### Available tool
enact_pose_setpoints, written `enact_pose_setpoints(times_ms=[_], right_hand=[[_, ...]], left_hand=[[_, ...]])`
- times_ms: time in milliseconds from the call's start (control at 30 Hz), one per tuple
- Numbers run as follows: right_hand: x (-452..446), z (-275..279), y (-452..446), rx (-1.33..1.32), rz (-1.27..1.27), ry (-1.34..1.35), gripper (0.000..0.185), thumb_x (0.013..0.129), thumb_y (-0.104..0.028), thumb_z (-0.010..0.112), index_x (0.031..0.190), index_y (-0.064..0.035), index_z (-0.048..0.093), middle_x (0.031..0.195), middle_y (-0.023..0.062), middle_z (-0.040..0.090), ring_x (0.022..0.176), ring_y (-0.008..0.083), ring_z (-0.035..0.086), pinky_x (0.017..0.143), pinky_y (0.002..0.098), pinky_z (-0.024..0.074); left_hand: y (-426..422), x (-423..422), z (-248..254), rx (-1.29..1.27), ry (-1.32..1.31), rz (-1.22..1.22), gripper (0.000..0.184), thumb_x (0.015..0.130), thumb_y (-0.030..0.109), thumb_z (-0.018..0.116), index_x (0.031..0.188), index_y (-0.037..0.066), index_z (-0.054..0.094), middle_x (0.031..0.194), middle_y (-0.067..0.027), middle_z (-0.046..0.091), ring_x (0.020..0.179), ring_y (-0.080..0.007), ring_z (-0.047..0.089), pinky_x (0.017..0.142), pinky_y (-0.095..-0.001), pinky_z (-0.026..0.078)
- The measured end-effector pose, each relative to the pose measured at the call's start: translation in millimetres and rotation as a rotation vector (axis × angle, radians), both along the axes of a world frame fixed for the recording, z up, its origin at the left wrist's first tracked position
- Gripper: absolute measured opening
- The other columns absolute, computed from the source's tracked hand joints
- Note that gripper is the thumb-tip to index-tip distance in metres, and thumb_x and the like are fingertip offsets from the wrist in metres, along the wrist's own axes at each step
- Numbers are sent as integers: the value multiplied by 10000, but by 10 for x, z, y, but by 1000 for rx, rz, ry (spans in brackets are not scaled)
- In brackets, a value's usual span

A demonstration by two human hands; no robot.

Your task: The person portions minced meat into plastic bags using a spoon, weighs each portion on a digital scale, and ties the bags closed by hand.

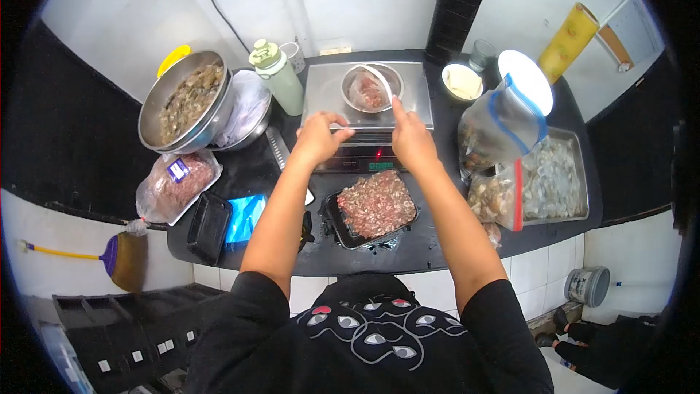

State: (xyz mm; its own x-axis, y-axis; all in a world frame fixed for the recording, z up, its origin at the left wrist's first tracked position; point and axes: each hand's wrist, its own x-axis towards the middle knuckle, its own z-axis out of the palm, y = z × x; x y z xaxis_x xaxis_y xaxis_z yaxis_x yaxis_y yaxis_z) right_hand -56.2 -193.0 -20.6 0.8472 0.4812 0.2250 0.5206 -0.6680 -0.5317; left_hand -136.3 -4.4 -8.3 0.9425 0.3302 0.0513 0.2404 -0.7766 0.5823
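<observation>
My left hand (322, 138) is at the front left edge of a steel scale platform (321, 91), thumb apart from the fingers, with nothing visible in it. My right hand (413, 140) is at the platform's front right, its index finger stretched toward the rim of a small metal bowl (396, 76). Its other fingers are curled, and what they hold, if anything, is hidden. Minced meat (369, 93) in clear plastic lies in the bowl, with a pale curved band across it. A red light shows on the scale's front panel (357, 159). Nearer me, a black tray (337, 219) carries more minced meat (376, 204).
Left are a steel bowl of shrimp-like pieces (191, 106), bagged mince (179, 182), a green bottle (281, 80), a knife (277, 147) and a black tray (209, 228). Right are zip bags (496, 131), a metal tray (583, 190) and a butter-coloured block (463, 82). A person's legs (583, 346) show lower right.
</observation>
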Motion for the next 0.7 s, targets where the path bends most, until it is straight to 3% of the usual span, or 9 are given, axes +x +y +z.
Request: enact_pose_setpoints(times_ms=[167,267,367,467,500,600,700], right_hand=[[20,-65,3,58,-3,-18,491,824,-49,471,1308,-98,408,868,232,561,820,415,555,741,460,447],[21,-136,-62,223,7,-56,519,814,-23,459,1324,-90,393,826,245,568,810,424,552,750,459,440],[30,-291,-215,365,16,-175,539,815,0,444,1343,-83,372,765,180,591,656,318,589,610,391,469],[-202,-7,-448,593,-12,623,533,831,-1,441,1352,-85,368,708,76,577,506,156,541,458,271,426],[-300,28,-535,659,7,693,520,846,-12,441,1355,-85,365,699,21,547,445,58,459,394,186,351],[-508,-100,-833,629,42,855,517,848,-28,450,1355,-91,369,680,23,551,434,75,464,391,202,363],[-795,-179,-1023,532,65,987,504,846,-49,464,1340,-126,405,654,3,555,433,74,474,398,198,376]], left_hand=[[196,-73,60,-8,-115,58,198,773,248,646,911,106,654,1038,-165,583,1014,-339,542,870,-410,416],[252,-133,36,-21,-155,78,208,783,233,641,937,93,647,1036,-162,593,943,-303,577,839,-354,438],[324,-188,-7,-36,-154,64,222,784,233,644,946,82,645,998,-147,608,905,-261,586,812,-337,447],[381,-275,-26,-115,-163,96,207,774,229,639,911,75,649,994,-189,593,941,-337,579,832,-372,446],[407,-307,-26,-121,-157,111,217,777,234,636,920,70,650,983,-178,601,914,-303,593,810,-360,457],[643,-323,-260,-229,-166,125,239,778,236,641,937,58,647,968,-166,610,879,-272,605,796,-344,464],[659,-380,-124,-261,-177,143,230,787,186,638,947,21,636,937,-143,631,863,-229,613,782,-317,466]])
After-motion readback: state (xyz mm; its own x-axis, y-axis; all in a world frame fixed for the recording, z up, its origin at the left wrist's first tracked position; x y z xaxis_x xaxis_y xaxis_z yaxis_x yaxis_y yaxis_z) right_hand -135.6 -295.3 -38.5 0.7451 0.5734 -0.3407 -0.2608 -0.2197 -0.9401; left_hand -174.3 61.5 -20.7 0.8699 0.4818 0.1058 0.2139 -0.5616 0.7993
